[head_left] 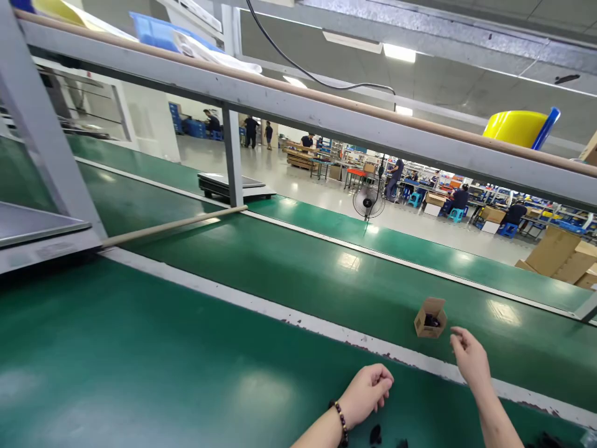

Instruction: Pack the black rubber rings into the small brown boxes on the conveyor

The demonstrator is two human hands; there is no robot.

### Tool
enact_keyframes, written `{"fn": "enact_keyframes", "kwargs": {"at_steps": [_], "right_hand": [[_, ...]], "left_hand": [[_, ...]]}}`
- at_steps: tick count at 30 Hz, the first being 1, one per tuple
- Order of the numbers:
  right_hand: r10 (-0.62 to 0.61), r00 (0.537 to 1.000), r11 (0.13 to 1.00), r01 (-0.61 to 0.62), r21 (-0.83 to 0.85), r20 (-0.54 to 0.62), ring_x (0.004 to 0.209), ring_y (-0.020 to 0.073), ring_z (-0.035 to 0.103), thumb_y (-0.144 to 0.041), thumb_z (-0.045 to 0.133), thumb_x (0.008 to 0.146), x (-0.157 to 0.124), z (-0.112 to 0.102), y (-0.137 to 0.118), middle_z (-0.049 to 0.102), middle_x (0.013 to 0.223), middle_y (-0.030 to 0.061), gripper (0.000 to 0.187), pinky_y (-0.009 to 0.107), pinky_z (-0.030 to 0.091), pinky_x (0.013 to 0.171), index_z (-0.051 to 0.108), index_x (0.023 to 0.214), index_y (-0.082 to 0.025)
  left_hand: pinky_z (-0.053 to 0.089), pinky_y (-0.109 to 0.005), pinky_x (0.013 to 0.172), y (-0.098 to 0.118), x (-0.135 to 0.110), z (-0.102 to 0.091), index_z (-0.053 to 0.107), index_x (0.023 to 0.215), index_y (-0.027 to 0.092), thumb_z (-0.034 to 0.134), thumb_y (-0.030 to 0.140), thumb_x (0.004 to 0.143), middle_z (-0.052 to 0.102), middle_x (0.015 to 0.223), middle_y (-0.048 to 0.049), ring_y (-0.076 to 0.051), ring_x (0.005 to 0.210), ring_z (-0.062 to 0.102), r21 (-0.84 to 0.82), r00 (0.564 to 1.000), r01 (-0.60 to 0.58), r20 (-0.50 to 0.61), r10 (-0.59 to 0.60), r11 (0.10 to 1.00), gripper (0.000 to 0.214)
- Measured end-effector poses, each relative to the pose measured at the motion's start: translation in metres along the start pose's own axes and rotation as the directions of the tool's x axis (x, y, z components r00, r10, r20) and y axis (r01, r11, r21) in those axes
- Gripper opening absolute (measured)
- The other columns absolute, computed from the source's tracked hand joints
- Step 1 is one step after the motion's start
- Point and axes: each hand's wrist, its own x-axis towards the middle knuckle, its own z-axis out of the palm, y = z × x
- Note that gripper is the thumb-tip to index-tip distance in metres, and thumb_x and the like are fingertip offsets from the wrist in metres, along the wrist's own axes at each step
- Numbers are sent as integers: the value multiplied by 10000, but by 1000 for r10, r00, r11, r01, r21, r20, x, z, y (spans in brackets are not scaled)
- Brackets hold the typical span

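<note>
A small open cardboard box [430, 318] with a dark item inside lies on the green conveyor belt [326, 280]. My right hand [471, 358] hovers just right of and below the box, fingers loosely curled, holding nothing, not touching it. My left hand [367, 392] rests on the near green worktop [140, 361], fingers curled under; a bead bracelet is on its wrist. Whether it holds anything is hidden. Small dark pieces [375, 434] lie on the worktop by my left wrist.
A grey frame rail [298, 112] crosses overhead, with a yellow tape roll [515, 127] and blue bin [158, 31] on the shelf above. A scale [233, 185] sits beyond the belt. Cardboard boxes [559, 255] stand at right. Other people work far across the hall.
</note>
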Motion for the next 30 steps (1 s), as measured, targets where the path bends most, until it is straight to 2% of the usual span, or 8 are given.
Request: {"fn": "enact_keyframes", "kwargs": {"at_steps": [4,7,11,14,16,22,25,30], "right_hand": [[-163,956,984,141,105,245,746,206,599,-404,431,816,-63,24,-27,661,819,63,309,294,448,682,643,885,-189],[-289,825,956,277,99,485,804,180,586,-291,427,820,-101,37,-58,643,846,44,248,268,429,739,661,844,-214],[-268,686,924,382,-21,677,922,195,549,-218,547,726,-129,48,-88,611,971,54,319,273,402,813,638,1030,-243],[-212,627,903,418,-94,750,944,220,532,-185,623,646,-137,58,-93,613,970,52,381,296,386,836,638,1021,-250],[-220,653,909,406,-90,724,911,204,540,-136,574,678,-137,63,-91,627,913,38,269,289,381,835,656,914,-236],[-319,857,944,324,58,405,763,162,540,-89,455,751,-121,57,-78,597,784,19,186,260,407,707,595,787,-205],[-369,867,929,340,144,334,741,149,534,-90,465,753,-116,53,-74,580,767,7,167,246,407,684,582,770,-209],[-435,849,900,400,172,302,729,142,524,-85,478,746,-117,58,-69,563,753,-5,164,237,397,668,570,780,-215]], "left_hand": [[276,-179,389,7,-3,1,537,743,158,513,430,732,511,578,37,-70,449,443,3,998,-9,-69,10,1000,273],[264,-177,394,9,-4,1,527,714,163,502,416,736,505,570,41,-69,449,434,-4,994,-20,-107,20,1000,255],[267,-181,402,8,-4,1,518,704,163,482,382,744,501,561,40,-71,444,427,-9,994,-14,-108,13,1000,225],[259,-187,397,6,-4,1,512,700,166,485,392,741,498,559,41,-76,442,425,4,995,-5,-97,5,1000,231],[263,-190,404,7,-4,0,508,697,167,487,405,740,497,567,41,-77,449,425,13,995,-2,-95,3,1000,242],[314,-199,459,19,-7,-2,506,668,163,515,457,730,479,565,44,-84,496,437,70,999,-49,17,48,996,300],[310,-204,454,21,-9,-2,513,649,157,511,511,729,487,543,36,-89,488,437,95,993,-32,114,21,995,364],[314,-207,461,16,-6,-3,510,659,155,600,520,652,514,565,34,-84,483,437,23,989,16,147,-19,1000,376]]}}
